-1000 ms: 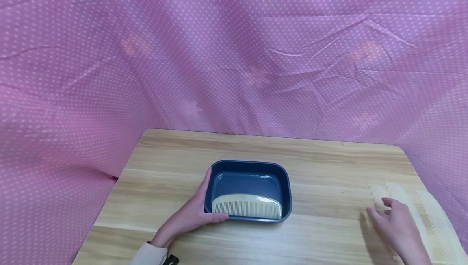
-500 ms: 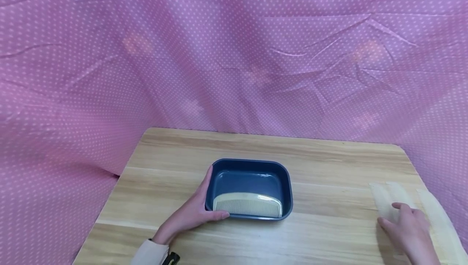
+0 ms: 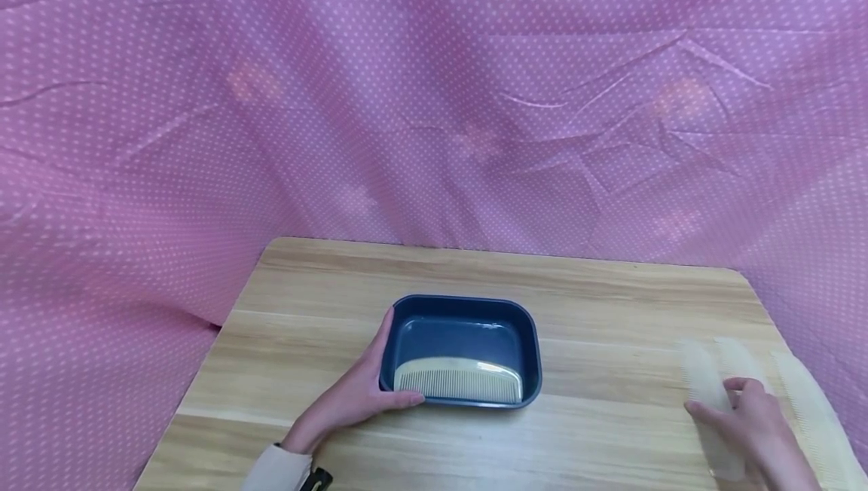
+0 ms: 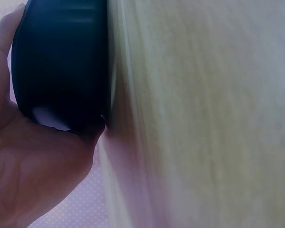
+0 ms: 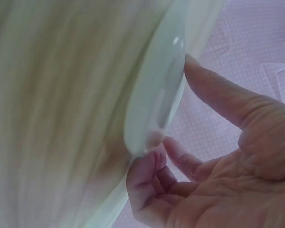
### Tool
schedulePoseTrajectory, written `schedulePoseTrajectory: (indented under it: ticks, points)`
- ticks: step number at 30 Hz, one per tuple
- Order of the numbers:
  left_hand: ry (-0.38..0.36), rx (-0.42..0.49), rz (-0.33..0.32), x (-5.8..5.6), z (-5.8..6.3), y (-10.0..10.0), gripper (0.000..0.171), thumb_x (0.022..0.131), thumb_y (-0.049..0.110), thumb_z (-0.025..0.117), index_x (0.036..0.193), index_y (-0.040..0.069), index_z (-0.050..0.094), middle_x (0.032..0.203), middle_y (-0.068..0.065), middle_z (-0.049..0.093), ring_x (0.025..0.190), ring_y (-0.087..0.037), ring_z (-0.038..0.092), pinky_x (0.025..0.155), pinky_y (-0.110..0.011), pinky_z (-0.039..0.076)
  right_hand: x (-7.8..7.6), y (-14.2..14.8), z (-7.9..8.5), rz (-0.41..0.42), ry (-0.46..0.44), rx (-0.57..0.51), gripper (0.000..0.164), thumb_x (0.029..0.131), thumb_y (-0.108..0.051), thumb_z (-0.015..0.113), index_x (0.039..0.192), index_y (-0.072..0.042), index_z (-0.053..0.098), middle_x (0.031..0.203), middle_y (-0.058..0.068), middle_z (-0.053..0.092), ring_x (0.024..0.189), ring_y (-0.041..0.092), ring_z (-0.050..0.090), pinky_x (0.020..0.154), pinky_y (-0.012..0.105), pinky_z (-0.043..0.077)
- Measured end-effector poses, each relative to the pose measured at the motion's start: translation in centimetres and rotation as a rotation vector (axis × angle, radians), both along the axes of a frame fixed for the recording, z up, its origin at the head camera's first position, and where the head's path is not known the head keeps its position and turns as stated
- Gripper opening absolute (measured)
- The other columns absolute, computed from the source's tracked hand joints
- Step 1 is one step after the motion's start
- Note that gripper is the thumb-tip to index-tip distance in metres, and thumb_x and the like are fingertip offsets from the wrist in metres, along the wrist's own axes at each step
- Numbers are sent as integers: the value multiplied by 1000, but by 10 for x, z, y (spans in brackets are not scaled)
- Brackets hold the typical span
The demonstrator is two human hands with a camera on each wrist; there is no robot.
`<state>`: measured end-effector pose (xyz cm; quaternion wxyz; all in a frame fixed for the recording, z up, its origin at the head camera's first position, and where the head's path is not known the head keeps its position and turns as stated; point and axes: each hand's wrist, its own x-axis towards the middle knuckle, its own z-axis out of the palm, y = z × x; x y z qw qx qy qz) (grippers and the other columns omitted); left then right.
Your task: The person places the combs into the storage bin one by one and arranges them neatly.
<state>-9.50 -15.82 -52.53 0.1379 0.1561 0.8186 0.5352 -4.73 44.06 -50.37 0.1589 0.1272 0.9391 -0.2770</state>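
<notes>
A dark blue rectangular tray [image 3: 468,334] stands on the wooden table, with a cream comb [image 3: 459,380] lying along its near side, teeth toward me. My left hand [image 3: 359,391] holds the tray's left end, thumb on the near rim and fingers along the side. In the left wrist view, the tray's dark wall [image 4: 61,61] sits between thumb and fingers. At the right, my right hand [image 3: 756,423] pinches a pale comb [image 3: 701,374] between thumb and fingers. In the right wrist view, that held comb [image 5: 154,85] looks tilted against the table.
Two more pale combs lie at the table's right edge: one comb [image 3: 742,361] partly behind my right hand, another comb [image 3: 817,416] farther right. Pink dotted cloth [image 3: 434,99] hangs around the wooden table [image 3: 597,310].
The right hand moved right over the combs, then slightly back left, now gripping the leftmost comb, which has shifted a little left. The left hand and tray have stayed put.
</notes>
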Motion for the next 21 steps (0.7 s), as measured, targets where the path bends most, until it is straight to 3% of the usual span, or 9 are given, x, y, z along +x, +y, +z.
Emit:
schedulePoseTrajectory:
  ticks: [4, 6, 8, 11, 15, 18, 19, 21]
  points:
    - [-8, 3, 7, 0, 0, 0, 141, 85, 40, 97, 172, 46, -15, 181, -3, -4, 164, -33, 8, 126, -67, 16, -4, -7, 0, 15, 39, -62, 101, 104, -41, 77, 145, 33, 21, 140, 60, 32, 123, 74, 45, 92, 75, 52]
    - [-12, 1, 9, 0, -1, 0, 141, 85, 41, 97, 172, 46, -15, 182, -3, -4, 164, -33, 8, 125, -67, 16, -6, -10, 0, 22, 82, -88, 93, 105, -34, 76, 145, 30, 23, 142, 59, 34, 123, 72, 48, 92, 64, 58]
    - [-15, 1, 10, 0, -2, 0, 141, 85, 41, 97, 172, 45, -15, 181, -2, -4, 164, -33, 7, 126, -67, 15, -6, -12, 0, 31, 130, -113, 80, 107, -27, 73, 146, 26, 27, 138, 55, 45, 118, 66, 57, 85, 45, 62]
    - [-16, 0, 13, 0, -3, 0, 142, 85, 42, 97, 173, 43, -15, 181, -2, -4, 164, -32, 7, 126, -67, 15, -6, -15, 0, 50, 181, -148, 62, 110, -17, 67, 147, 20, 34, 129, 46, 58, 109, 49, 68, 73, 26, 55]
    - [-21, -1, 14, -1, -3, 1, 142, 85, 42, 97, 173, 42, -14, 181, -2, -4, 164, -32, 7, 126, -66, 14, -7, -17, -1, 54, 198, -207, 52, 112, -11, 64, 149, 17, 41, 128, 37, 64, 103, 25, 71, 73, 23, 56]
    - [-22, -6, 14, -1, -3, 1, 142, 85, 42, 97, 173, 41, -14, 181, -2, -5, 164, -33, 6, 126, -67, 14, -9, -18, -1, 39, 187, -234, 56, 113, -17, 64, 152, 15, 42, 130, 29, 66, 111, 28, 70, 76, 23, 55]
    - [-21, -5, 14, -1, -2, 1, 142, 85, 42, 97, 174, 40, -14, 181, -2, -5, 164, -33, 7, 126, -67, 14, -9, -19, -1, 38, 183, -246, 57, 113, -20, 64, 154, 14, 42, 131, 27, 66, 116, 33, 69, 82, 28, 58]
    - [-19, -6, 15, 0, -2, 1, 142, 85, 41, 97, 174, 40, -14, 181, -3, -5, 164, -33, 7, 126, -67, 14, -10, -20, -1, 25, 180, -285, 60, 113, -25, 64, 156, 11, 43, 132, 21, 66, 120, 27, 68, 85, 26, 58]
